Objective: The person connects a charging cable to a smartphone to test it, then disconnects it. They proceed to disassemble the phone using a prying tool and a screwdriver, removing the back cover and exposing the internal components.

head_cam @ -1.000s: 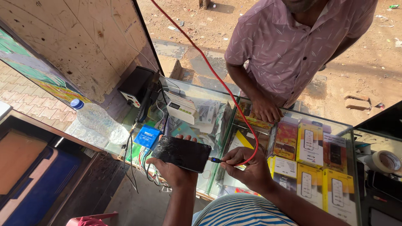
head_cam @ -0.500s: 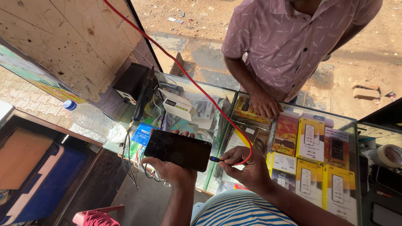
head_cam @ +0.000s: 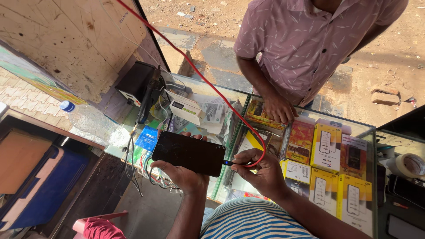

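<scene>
The left hand (head_cam: 183, 175) cups a black smartphone (head_cam: 189, 153) from beneath, fingers curled up around its far edge, holding it flat and level above the near edge of the glass table (head_cam: 221, 95). The right hand (head_cam: 261, 170) is pinched closed on the plug of a red cable (head_cam: 195, 71) at the phone's right end — plug and phone meet there, and the cable loops around the knuckles and rises away toward the upper left. Largest in view is the table itself, a glass display case; across it stands another person in a pink patterned shirt (head_cam: 305, 40), one hand (head_cam: 279, 109) resting on the glass. Inside the case at right lie yellow phone boxes (head_cam: 327, 148). Left of the phone sits a clear plastic bottle (head_cam: 86, 119) with a blue cap, then a white charger unit (head_cam: 186, 108) — and a tape roll (head_cam: 411, 164) at the far right.
</scene>
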